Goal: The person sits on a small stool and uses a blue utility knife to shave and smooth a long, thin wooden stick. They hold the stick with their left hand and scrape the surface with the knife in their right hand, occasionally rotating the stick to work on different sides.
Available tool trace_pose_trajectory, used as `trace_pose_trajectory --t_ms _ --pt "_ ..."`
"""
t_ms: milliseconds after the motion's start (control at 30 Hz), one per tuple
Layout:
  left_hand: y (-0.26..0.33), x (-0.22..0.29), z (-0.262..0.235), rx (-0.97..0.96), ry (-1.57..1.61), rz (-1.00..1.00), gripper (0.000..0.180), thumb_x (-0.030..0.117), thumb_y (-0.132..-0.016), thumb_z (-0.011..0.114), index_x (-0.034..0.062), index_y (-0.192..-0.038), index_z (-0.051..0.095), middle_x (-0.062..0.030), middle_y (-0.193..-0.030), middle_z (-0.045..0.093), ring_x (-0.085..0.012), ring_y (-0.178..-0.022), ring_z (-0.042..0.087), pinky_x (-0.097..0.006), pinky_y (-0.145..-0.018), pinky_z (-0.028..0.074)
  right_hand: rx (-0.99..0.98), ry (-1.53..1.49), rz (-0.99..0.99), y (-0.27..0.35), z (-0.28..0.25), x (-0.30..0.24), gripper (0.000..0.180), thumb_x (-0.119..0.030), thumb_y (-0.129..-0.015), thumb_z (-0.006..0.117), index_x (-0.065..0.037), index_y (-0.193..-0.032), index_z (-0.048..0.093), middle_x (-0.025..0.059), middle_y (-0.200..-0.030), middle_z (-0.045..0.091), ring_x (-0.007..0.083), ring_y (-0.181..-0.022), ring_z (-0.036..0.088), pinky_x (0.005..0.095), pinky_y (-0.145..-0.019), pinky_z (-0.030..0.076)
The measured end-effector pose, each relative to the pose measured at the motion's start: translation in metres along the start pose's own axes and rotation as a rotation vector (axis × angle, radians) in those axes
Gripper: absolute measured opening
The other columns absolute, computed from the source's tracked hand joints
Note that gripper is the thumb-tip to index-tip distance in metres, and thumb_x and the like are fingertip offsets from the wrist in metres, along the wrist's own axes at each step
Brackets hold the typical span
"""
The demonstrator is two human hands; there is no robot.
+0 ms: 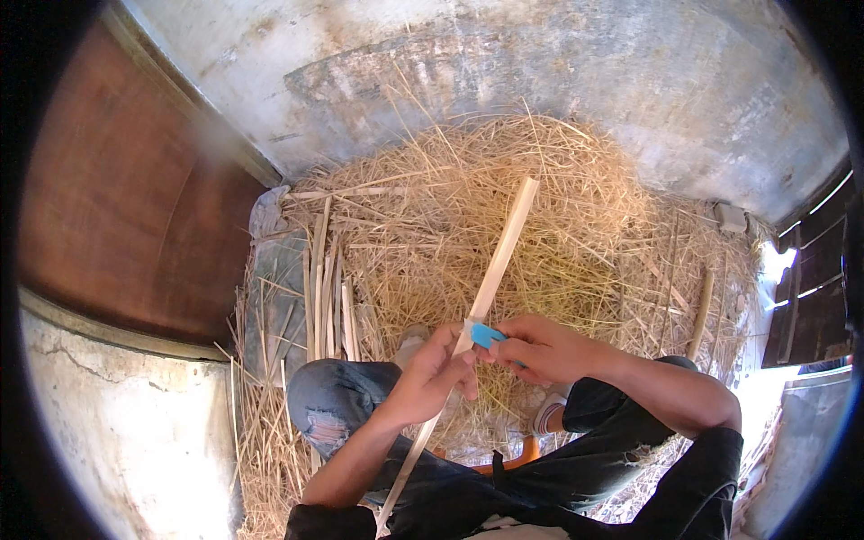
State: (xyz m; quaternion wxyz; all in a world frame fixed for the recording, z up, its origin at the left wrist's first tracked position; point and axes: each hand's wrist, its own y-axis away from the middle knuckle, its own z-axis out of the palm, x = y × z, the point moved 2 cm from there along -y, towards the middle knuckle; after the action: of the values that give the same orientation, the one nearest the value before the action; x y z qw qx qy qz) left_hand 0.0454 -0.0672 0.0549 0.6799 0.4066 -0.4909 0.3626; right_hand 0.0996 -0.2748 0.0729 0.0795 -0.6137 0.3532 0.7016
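A long, pale split-bamboo strip slants from my lap up and away over the middle of the floor. My left hand is closed around its middle, fingers wrapped on it just above my knees. In my right hand is a small blue cutter knife, pressed up against the strip beside my left fingers. The knife's tip lies across the strip, and my right fingers hide part of its handle. Both hands are close together, almost touching.
A heap of straw-like shavings covers the floor ahead. Several cut strips lie at the left by a grey slab. A brown door panel stands left, a stained wall behind. Part of an orange stool shows beneath me.
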Motion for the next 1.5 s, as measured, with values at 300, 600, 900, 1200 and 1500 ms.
trace_pose_trajectory --t_ms 300,600,900,1200,1500 --pt "0.003 0.009 -0.004 -0.072 0.078 -0.073 0.054 0.01 -0.103 0.06 0.0021 -0.151 0.038 -0.0051 -0.104 0.066 -0.0086 -0.073 0.06 -0.025 -0.065 0.05 -0.051 0.25 -0.138 0.002 0.005 -0.007 0.04 -0.037 -0.106 0.05 -0.001 -0.11 0.066 0.0172 -0.081 0.065 0.0251 -0.074 0.064 0.0397 -0.069 0.049" --pt "0.001 -0.001 -0.003 0.042 -0.15 0.009 0.04 0.015 -0.103 0.063 -0.0001 -0.139 0.052 -0.0026 -0.102 0.067 -0.0075 -0.086 0.063 -0.024 -0.08 0.052 -0.058 0.183 -0.1 -0.002 0.009 -0.008 0.044 -0.042 -0.107 0.049 -0.001 -0.112 0.065 0.0196 -0.086 0.063 0.0303 -0.08 0.064 0.0447 -0.074 0.049" --pt "0.001 -0.002 0.001 0.279 -0.349 -0.074 0.041 0.029 -0.107 0.058 0.0038 -0.076 0.064 0.0016 -0.059 0.057 -0.005 -0.054 0.052 -0.024 -0.049 0.037 0.213 0.195 -0.261 -0.006 0.025 -0.005 0.031 -0.031 -0.108 0.048 -0.003 -0.107 0.061 0.0213 -0.087 0.064 0.0402 -0.081 0.063 0.0456 -0.076 0.049" --pt "-0.001 0.001 0.005 0.093 -0.183 0.06 0.034 0.017 -0.106 0.059 0.0012 -0.133 0.045 -0.0044 -0.095 0.065 -0.0076 -0.069 0.058 -0.023 -0.058 0.045 -0.128 -0.079 0.127 -0.001 0.012 -0.005 0.038 -0.037 -0.108 0.049 -0.003 -0.1 0.063 0.0064 -0.066 0.054 0.0145 -0.061 0.054 0.0353 -0.057 0.044" --pt "0.0 -0.006 -0.005 0.268 -0.517 0.039 0.029 0.032 -0.103 0.065 0.0043 -0.096 0.066 0.0005 -0.068 0.058 -0.0071 -0.065 0.052 -0.028 -0.06 0.044 0.166 0.203 -0.088 -0.002 0.025 -0.006 0.033 -0.031 -0.104 0.053 0.001 -0.106 0.062 0.022 -0.079 0.064 0.0408 -0.076 0.064 0.0516 -0.071 0.047"
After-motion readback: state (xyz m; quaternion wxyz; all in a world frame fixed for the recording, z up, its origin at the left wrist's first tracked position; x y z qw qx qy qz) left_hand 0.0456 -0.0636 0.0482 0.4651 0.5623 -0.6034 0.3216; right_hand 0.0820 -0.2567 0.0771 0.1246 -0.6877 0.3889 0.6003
